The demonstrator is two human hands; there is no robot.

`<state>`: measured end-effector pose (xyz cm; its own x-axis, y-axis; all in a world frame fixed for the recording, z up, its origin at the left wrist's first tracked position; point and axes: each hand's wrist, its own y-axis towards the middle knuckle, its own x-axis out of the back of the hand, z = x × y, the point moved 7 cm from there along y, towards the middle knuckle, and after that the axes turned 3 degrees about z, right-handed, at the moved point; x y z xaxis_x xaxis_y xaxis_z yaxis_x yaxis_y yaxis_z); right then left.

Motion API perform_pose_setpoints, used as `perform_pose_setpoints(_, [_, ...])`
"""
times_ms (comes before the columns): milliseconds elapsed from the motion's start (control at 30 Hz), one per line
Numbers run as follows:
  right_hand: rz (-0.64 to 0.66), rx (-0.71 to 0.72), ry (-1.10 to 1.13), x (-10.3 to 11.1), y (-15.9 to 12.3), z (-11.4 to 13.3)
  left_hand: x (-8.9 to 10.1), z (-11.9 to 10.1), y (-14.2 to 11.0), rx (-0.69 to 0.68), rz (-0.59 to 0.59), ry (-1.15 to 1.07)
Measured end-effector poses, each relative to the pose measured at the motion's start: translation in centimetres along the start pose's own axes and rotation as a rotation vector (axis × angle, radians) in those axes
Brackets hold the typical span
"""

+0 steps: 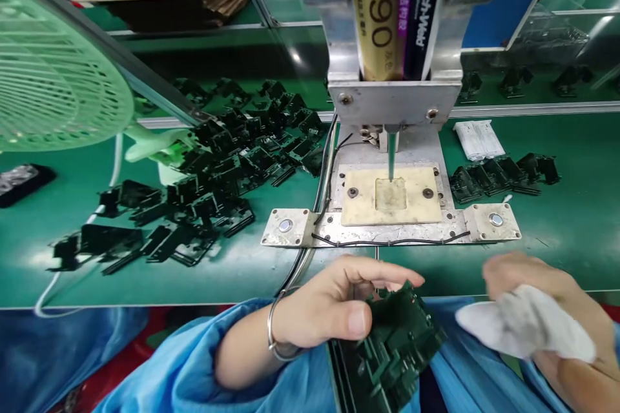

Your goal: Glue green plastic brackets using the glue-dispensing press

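Near the bottom middle, my left hand [334, 310] grips a black molded plastic part [392, 348] with ribs and slots, held tilted over my lap. Its thumb presses the near side while the fingers reach over the top edge. To the right, my right hand [557, 329] is closed around a crumpled white cloth [526, 322] with grey smudges, apart from the plastic part. Ahead of both hands stands a glue dispenser with a Scotch-Weld cartridge [394, 13]. Its green nozzle [391, 153] points down at a cream fixture plate [358, 206] with a square recess.
A heap of similar black parts [232, 161] covers the left of the green bench [571, 232]. More black parts [498, 177] line up at right beside a white packet [478, 140]. Round buttons [285, 225] flank the fixture. A green fan [58, 71] stands at far left.
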<state>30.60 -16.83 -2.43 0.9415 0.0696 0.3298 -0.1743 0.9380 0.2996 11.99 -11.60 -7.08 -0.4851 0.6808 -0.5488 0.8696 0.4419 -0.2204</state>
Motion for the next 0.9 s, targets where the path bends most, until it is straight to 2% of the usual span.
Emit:
perform_pose_setpoints(67, [0.199, 0.099, 0.095, -2.7, 3.4, 1.7, -0.6, 0.4, 0.7, 0.019, 0.068, 0.032])
perform_pose_setpoints(167, [0.367, 0.276, 0.217, -5.7, 6.2, 3.2, -0.8, 1.1, 1.0, 0.071, 0.096, 0.033])
perform_pose_setpoints(233, [0.377, 0.352, 0.181, -6.4, 6.4, 3.2, -0.6, 1.3, 1.0, 0.077, 0.076, 0.017])
perform_pose_setpoints(300, [0.367, 0.349, 0.134, -6.5, 6.0, 2.4, -0.6, 1.2, 1.0, 0.040, 0.093, 0.002])
perform_pose_setpoints(433, [0.324, 0.172, 0.263, -5.8, 4.5, 0.2, -0.8, 1.0, 0.7, -0.001, 0.177, -0.006])
perform_pose_setpoints(533, [0.259, 0.074, 0.326, -5.7, 4.1, -0.2, -0.6, 1.2, 0.8, 0.030, 0.153, -0.015])
perform_pose_setpoints(633, [0.275, 0.127, 0.175, -6.1, 4.6, 0.8, -0.9, 1.2, 1.0, 0.039, 0.154, 0.006])
perform_pose_setpoints(700, [0.288, 0.198, 0.080, -5.7, 4.6, 1.2, -0.7, 0.7, 0.9, -0.013, 0.130, 0.048])
perform_pose_setpoints(733, [0.267, 0.218, 0.070, -5.0, 4.2, 0.9, -0.4, 0.3, 0.7, -0.058, 0.099, 0.088])
perform_pose_setpoints(800, [0.074, 0.195, 0.098, -2.3, 2.5, -0.6, 0.4, -1.3, -0.3, -0.233, -0.009, 0.259])
perform_pose_setpoints(833, [-0.040, 0.155, 0.104, -0.8, 1.2, -1.7, 0.8, -2.6, -1.2, -0.379, -0.087, 0.404])
perform_pose_setpoints(867, [-0.254, 0.111, 0.069, 1.3, -0.5, -3.0, 1.0, -4.0, -2.3, -0.556, -0.179, 0.568])
perform_pose_setpoints(900, [-0.325, 0.026, -0.024, 2.4, -1.9, -4.2, 0.9, -5.3, -3.5, -0.739, -0.275, 0.728])
